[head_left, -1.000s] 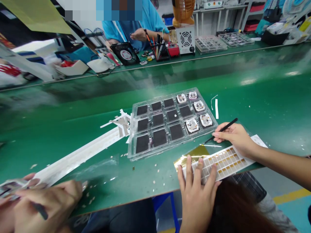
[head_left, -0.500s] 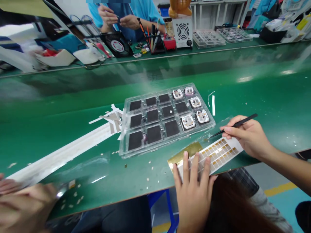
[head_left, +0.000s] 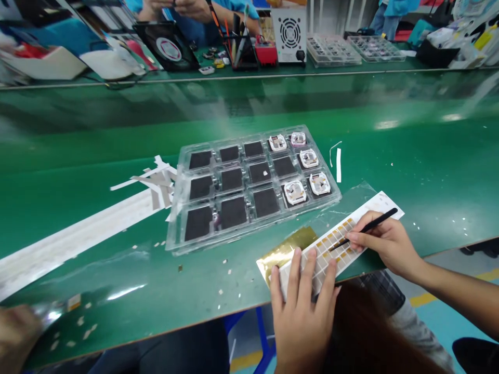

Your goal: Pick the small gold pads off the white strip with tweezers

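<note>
My right hand (head_left: 390, 244) grips black tweezers (head_left: 374, 221), whose tip touches or hovers just over a white backing sheet (head_left: 384, 203) with rows of small amber-and-grey stickers. My left hand (head_left: 304, 311) lies spread on the sheet's lower left part, fingers apart, covering some rows. Partly under the sheet is a shiny gold film (head_left: 290, 249). Beyond them stands a clear plastic tray (head_left: 237, 240) with dark foam-lined compartments. Several white-framed small device parts (head_left: 295, 192) sit in the compartments on its right side.
A co-worker's blurred hand (head_left: 15, 332) is at the lower left, near a long white strip (head_left: 78, 234) and paper scraps (head_left: 156, 182). Small chips dot the green table (head_left: 429, 182). Across the bench are another person's hands (head_left: 191, 8), a pen holder (head_left: 244, 52) and a fan-vented box (head_left: 289, 36).
My right hand and the tweezers have moved; the tip went from beside the sheet's upper edge onto its sticker rows. My left hand still rests on the sheet. The view has shifted.
</note>
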### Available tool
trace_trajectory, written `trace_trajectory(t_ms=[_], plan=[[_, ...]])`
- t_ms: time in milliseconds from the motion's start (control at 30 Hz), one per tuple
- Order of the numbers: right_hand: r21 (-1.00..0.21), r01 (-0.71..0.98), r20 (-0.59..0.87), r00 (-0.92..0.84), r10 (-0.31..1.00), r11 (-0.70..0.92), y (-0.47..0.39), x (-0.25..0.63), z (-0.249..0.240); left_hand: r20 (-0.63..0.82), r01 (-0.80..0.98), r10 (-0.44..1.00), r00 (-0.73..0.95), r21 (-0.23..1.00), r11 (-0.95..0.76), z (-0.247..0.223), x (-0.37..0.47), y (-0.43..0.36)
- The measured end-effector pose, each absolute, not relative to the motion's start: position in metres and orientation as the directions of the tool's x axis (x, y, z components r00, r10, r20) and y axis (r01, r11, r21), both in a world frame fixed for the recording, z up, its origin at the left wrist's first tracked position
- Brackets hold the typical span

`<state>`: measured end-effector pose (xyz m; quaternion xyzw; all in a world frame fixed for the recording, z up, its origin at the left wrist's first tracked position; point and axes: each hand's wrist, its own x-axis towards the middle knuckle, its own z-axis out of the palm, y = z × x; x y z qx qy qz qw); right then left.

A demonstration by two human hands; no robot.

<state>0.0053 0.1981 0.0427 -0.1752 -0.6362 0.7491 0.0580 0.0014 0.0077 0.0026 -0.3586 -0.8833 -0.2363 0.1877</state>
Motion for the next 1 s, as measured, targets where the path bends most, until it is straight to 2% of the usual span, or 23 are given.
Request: trace_trajectory(t_ms=[300,567,1000], plan=[[-0.968,0.183,-0.227,-0.928,0.294,-0.169,0.1964,0.0008,0.0500,0.496,0.742,0.584,-0.643,0.214,0.635,0.0029,-0.0002,0.0044],[-0.970,0.180,-0.222,-0.932,0.287,-0.163,0.1983,0.0012,0.0491,0.555,0.702,0.477,-0.681,0.312,0.640,0.0010,0.0016,0.0114],[-0.971,0.192,-0.227,-0.928,0.295,-0.142,0.1975,-0.0003,0.0520,0.558,0.703,0.476,-0.680,0.308,0.641,0.0000,0.0011,0.0113]])
